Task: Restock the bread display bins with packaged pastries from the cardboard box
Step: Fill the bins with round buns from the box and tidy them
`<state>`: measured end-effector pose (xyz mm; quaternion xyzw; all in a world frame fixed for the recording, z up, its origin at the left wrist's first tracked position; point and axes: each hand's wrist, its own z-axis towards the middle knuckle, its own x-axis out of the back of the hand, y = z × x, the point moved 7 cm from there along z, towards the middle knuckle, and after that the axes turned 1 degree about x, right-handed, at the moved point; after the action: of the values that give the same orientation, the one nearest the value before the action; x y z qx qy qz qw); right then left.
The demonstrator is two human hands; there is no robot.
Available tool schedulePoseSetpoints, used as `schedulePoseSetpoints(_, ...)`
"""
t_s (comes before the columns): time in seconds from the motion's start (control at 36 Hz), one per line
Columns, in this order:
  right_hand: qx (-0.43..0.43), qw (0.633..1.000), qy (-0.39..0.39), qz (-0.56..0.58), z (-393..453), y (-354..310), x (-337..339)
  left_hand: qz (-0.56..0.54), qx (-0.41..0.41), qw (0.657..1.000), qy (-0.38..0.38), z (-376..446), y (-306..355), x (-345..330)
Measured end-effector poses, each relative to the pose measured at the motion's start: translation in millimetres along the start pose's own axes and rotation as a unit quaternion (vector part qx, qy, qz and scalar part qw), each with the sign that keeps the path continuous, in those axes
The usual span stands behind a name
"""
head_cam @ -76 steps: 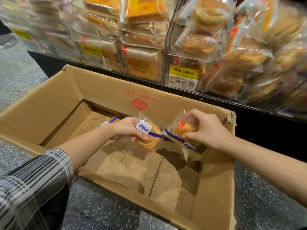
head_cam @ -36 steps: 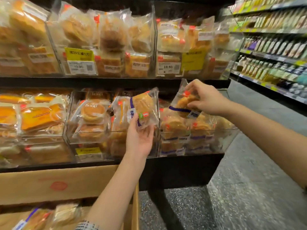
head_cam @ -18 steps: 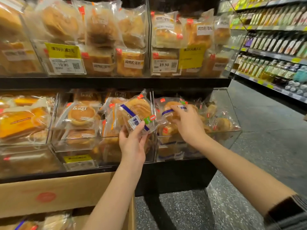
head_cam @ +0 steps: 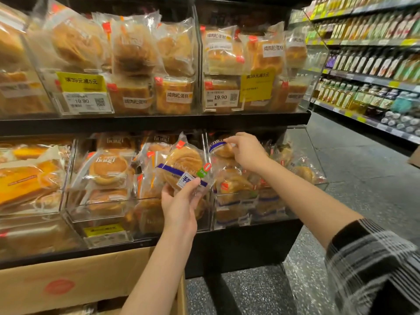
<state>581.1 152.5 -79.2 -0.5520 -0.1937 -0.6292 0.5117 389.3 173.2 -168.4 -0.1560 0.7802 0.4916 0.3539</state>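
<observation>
At lower left, the cardboard box [head_cam: 91, 285] sits below the bread shelf. The left hand [head_cam: 179, 208] holds up a wrapped pastry [head_cam: 184, 165] by its lower edge, fingers and thumb curled round the wrapper, in front of the clear lower bins [head_cam: 102, 214]. Further right, the right hand [head_cam: 246, 151] pinches a second pastry [head_cam: 221, 148] lying atop the stack in the right-hand bin [head_cam: 268, 208]. The placing step looks underway; next, that grip must let go and the left pastry find its bin.
</observation>
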Motion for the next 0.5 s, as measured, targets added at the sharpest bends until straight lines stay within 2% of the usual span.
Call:
schedulePoseSetpoints(0.06, -0.027, 0.992, 0.077, 0.091, -16, 5, 24, 0.024, -0.010, 1.000, 0.003, 0, 0, -2)
schedulePoseSetpoints(0.11, -0.084, 0.963, 0.125, 0.225, -39, 12, 38, 0.045, -0.024, 0.999, 0.011, -3, 0, -3)
schedulePoseSetpoints(0.14, -0.112, 0.941, 0.123, 0.295, -51, 14, 38, 0.050, -0.028, 0.998, 0.015, -3, -1, -3)
schedulePoseSetpoints(0.19, -0.143, 0.903, 0.070, 0.399, -71, 11, 29, 0.057, -0.039, 0.997, 0.019, -6, -1, -4)
schedulePoseSetpoints(0.31, -0.137, 0.879, -0.039, 0.456, -97, -10, 7, 0.104, -0.068, 0.992, -0.013, -17, -3, -15)
schedulePoseSetpoints(0.36, -0.141, 0.846, -0.072, 0.510, -103, -18, -1, 0.151, -0.092, 0.983, -0.044, -23, -5, -24)
schedulePoseSetpoints(0.44, -0.148, 0.830, -0.045, 0.535, -102, -13, 4, 0.245, -0.099, 0.957, -0.122, -33, -12, -41)
schedulePoseSetpoints(0.5, -0.182, 0.813, -0.014, 0.553, -97, 2, 12, 0.334, -0.130, 0.917, -0.177, -39, -12, -52)
